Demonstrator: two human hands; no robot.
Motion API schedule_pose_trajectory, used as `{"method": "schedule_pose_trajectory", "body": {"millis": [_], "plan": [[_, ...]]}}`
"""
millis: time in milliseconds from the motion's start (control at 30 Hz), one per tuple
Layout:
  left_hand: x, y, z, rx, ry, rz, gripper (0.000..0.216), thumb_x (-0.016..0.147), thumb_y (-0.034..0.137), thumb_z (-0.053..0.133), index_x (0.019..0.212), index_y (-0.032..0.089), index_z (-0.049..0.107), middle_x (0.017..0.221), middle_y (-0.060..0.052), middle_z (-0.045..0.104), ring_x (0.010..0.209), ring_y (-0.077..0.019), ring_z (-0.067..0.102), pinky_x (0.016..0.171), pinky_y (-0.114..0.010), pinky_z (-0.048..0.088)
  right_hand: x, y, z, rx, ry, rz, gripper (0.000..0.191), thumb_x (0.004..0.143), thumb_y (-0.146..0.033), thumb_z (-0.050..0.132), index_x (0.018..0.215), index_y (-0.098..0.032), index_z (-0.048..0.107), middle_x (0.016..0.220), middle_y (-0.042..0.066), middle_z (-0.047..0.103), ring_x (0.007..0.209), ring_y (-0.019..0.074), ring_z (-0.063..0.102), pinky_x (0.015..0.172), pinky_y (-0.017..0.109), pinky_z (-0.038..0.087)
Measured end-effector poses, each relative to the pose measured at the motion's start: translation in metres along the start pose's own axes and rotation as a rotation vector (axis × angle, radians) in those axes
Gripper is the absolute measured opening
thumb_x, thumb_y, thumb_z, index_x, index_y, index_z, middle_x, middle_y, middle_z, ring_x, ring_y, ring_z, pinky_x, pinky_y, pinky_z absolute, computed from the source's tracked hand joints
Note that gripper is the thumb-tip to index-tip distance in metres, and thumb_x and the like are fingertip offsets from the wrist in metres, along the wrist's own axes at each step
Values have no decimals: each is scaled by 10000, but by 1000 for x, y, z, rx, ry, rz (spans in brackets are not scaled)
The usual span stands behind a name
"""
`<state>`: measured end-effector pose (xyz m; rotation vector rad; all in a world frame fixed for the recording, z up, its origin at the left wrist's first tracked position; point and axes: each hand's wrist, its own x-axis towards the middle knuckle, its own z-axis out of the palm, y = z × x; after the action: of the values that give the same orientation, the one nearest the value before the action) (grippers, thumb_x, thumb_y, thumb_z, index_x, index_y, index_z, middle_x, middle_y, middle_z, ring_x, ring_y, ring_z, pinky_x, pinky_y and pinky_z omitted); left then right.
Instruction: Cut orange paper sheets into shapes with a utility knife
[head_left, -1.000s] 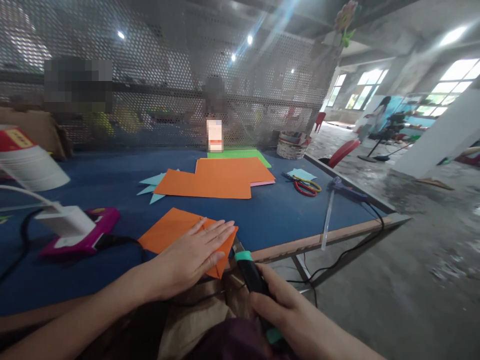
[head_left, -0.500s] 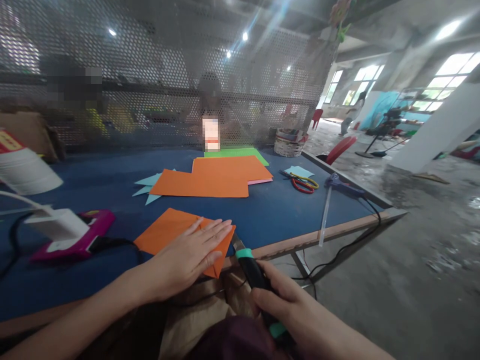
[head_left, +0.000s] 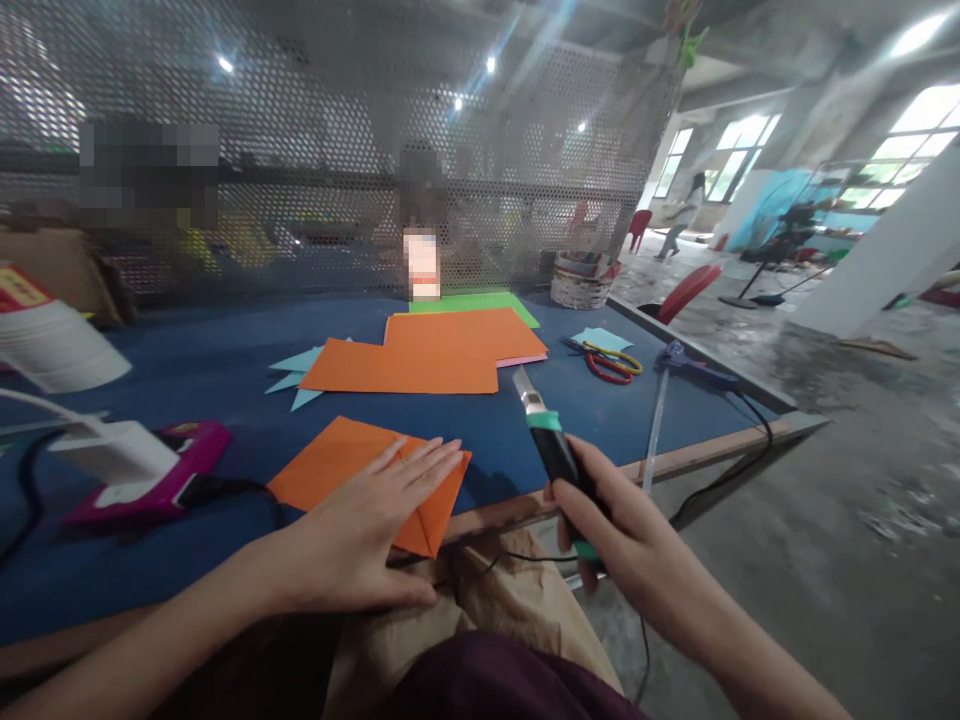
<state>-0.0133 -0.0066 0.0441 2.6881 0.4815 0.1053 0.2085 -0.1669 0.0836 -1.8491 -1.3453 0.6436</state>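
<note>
My left hand [head_left: 367, 525] lies flat, fingers stretched out, on a folded orange paper sheet [head_left: 337, 465] at the near edge of the blue table [head_left: 225, 340]. My right hand [head_left: 619, 520] is wrapped round a black utility knife with green bands [head_left: 551, 445]. The knife's blade points up and away, held in the air to the right of the folded sheet, above the table's wooden edge [head_left: 697, 458].
A stack of orange sheets [head_left: 435, 352] lies mid-table over green, pink and pale blue paper. Scissors [head_left: 611, 362] and a glue gun [head_left: 679, 375] with a cord lie at the right. A magenta device [head_left: 161, 470], a white block and a white cup [head_left: 52, 340] sit left. A mesh screen stands behind.
My right hand has lifted the knife from beside the folded sheet's lower right corner up and to the right. The left hand stays flat on the paper.
</note>
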Motion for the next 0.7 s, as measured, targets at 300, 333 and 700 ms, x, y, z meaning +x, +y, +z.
{"method": "schedule_pose_trajectory", "body": {"millis": [300,333,700], "plan": [[6,-1,-18,-441,98,-220,473,965,567,319,1384,394,455,1515,74,365,1441,-256,252,1183,-523,138,64,24,1,-693,317,-149,375,952,-243,401,1315,-228,496,1083,106,626,943,285,612,613,333,422],[7,0,-20,-504,119,-256,468,969,572,293,1357,401,490,1499,87,390,1431,-251,279,1184,-510,157,67,26,4,-725,327,-155,373,951,-231,406,1313,-222,498,1066,105,627,956,290,603,610,331,419],[15,-5,-10,-913,312,-470,544,957,547,308,1268,217,609,1293,-49,624,1195,-260,588,1017,-422,476,94,46,10,-819,340,-273,320,918,-166,459,1217,-161,574,1018,120,647,912,299,576,738,404,451]]}}
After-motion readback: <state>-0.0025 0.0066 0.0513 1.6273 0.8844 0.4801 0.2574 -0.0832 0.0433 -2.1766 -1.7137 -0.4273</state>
